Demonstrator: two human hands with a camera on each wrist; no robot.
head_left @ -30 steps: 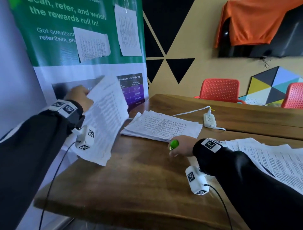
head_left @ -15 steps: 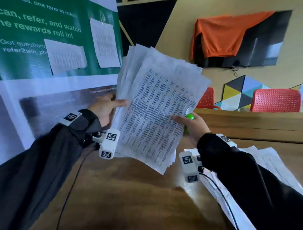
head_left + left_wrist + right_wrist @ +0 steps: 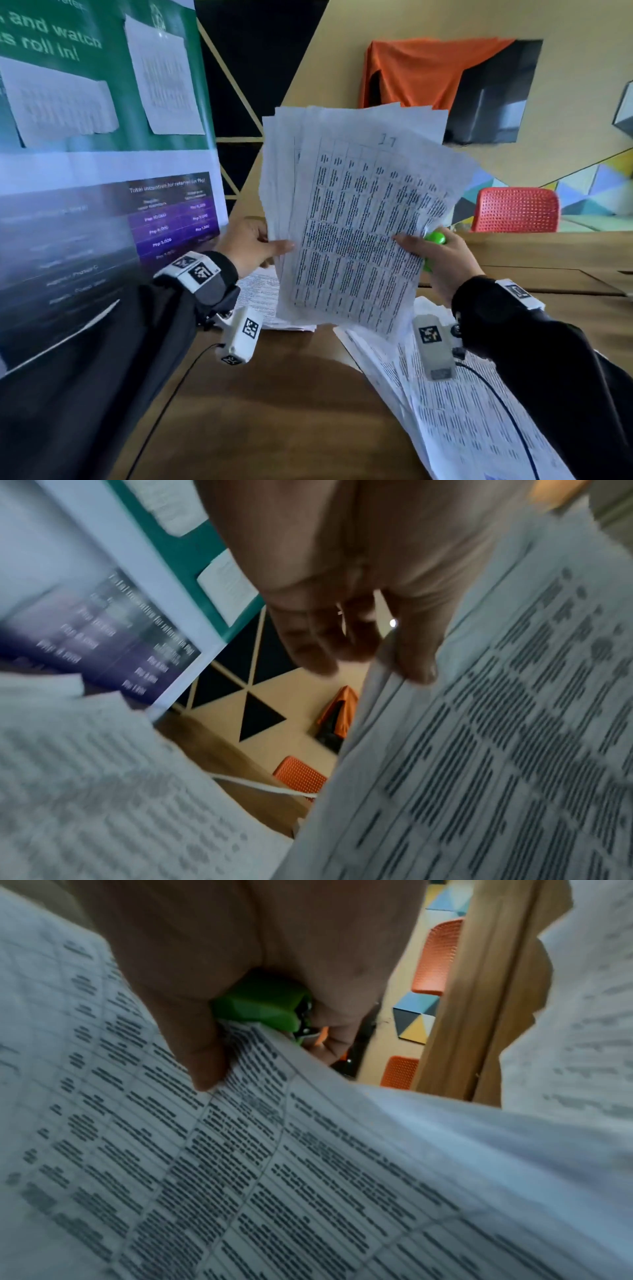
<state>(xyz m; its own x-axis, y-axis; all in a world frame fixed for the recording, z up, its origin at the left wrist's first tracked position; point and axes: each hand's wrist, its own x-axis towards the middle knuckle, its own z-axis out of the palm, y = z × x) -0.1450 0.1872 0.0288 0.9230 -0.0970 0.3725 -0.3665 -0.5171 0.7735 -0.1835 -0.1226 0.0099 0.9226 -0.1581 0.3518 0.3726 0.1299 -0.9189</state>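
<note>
Sheaf of printed sheets held upright at frame centre, above the wooden table. Left hand pinches its left edge, thumb in front. Right hand thumbs the right edge, fingers curled round a green stapler. The sheaf blocks the table's far side. Loose papers lie lower right. A second ago the left hand alone held sheets and the right rested on the table.

Sheets I'm holding are thin matt paper, kinda crinkled. My little stapler is glossy green plastic, and the desk is smooth varnished wood.
</note>
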